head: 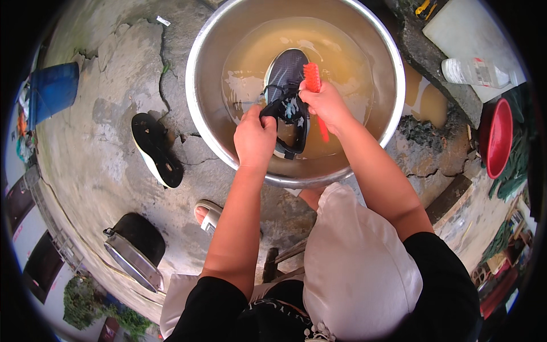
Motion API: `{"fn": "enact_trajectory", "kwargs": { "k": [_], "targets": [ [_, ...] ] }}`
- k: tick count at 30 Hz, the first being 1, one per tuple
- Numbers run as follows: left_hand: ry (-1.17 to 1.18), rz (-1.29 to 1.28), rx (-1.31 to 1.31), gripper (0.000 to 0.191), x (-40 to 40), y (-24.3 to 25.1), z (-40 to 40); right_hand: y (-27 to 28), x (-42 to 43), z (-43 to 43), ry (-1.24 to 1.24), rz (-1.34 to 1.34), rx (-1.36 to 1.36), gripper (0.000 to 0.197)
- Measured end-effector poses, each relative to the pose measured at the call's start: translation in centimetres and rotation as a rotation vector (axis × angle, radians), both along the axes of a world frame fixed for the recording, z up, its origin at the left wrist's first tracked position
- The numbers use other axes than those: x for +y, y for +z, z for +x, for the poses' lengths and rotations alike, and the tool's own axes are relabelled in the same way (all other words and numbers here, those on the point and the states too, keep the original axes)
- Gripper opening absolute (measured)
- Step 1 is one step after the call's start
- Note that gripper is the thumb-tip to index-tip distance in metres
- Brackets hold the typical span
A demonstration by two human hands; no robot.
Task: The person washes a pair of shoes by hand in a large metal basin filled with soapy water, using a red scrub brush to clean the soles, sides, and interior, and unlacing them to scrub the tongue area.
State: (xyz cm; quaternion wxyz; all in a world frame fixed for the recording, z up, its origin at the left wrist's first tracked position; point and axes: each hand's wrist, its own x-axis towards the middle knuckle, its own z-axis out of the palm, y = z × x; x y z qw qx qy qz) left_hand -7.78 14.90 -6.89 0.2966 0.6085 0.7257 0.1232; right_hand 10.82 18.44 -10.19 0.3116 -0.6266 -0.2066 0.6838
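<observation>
A large round metal basin [199,99] holds murky brown water. In it is a black lace-up sneaker [287,70], toe pointing away from me, with pale sole edges. My left hand [255,139] grips the sneaker's collar on its left side. In my right hand [325,102] is a red scrub brush [312,77], its bristled head just right of the laces and its handle slanting down below my hand. Whether the bristles touch the shoe cannot be told. The sneaker's underside is hidden.
A black insole or upturned shoe [156,149] lies on cracked concrete left of the basin. Lower left stands a black pot [139,239] with a metal lid. A blue bucket [55,92] is far left. Right are a plastic bottle [474,72], red basin [500,139] and yellow cutter [424,9].
</observation>
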Motion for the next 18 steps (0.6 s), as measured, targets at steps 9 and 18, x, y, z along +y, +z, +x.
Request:
{"fn": "enact_trajectory", "kwargs": {
  "k": [9,18],
  "targets": [
    [-0.048,0.047,0.058,0.026,0.1,-0.3,0.1,2.3,0.8,-0.9,0.510,0.686,-0.738,0.020],
    [0.047,-0.073,-0.051,0.030,0.0,-0.2,-0.9,-0.1,0.9,-1.6,-0.163,0.136,-0.171,0.006]
  ]
}}
